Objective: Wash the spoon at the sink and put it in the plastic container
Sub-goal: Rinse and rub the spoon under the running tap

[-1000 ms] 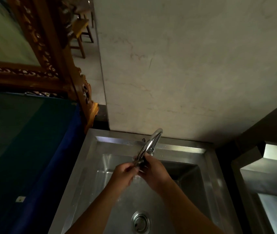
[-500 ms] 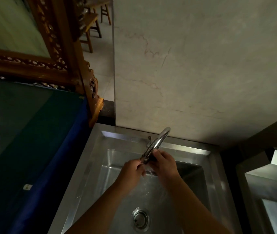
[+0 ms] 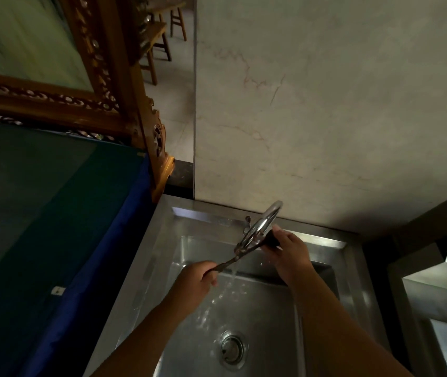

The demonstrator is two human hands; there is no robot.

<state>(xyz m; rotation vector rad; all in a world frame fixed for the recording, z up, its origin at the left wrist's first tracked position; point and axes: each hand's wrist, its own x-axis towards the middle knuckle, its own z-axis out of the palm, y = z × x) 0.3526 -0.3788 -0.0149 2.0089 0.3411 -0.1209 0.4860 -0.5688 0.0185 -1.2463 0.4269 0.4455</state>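
Observation:
A dark spoon [image 3: 229, 263] slants across the steel sink [image 3: 159, 240] under the chrome faucet [image 3: 267, 223]. My left hand [image 3: 195, 281] grips its handle at the lower end. My right hand [image 3: 290, 254] holds the dark bowl end up beside the faucet spout. A thin stream of water [image 3: 233, 276] falls past the handle and splashes in the basin. No plastic container is in view.
The drain [image 3: 232, 349] sits near the front of the basin. A blue-edged green surface [image 3: 53, 213] lies to the left, with a carved wooden frame [image 3: 124, 85] behind it. A marble wall [image 3: 325, 104] rises behind the sink; a steel unit [image 3: 434, 295] stands at right.
My hands have drawn apart: the left slid down and left along the handle, the right rose toward the spout. The spoon now shows between them, and the camera has shifted.

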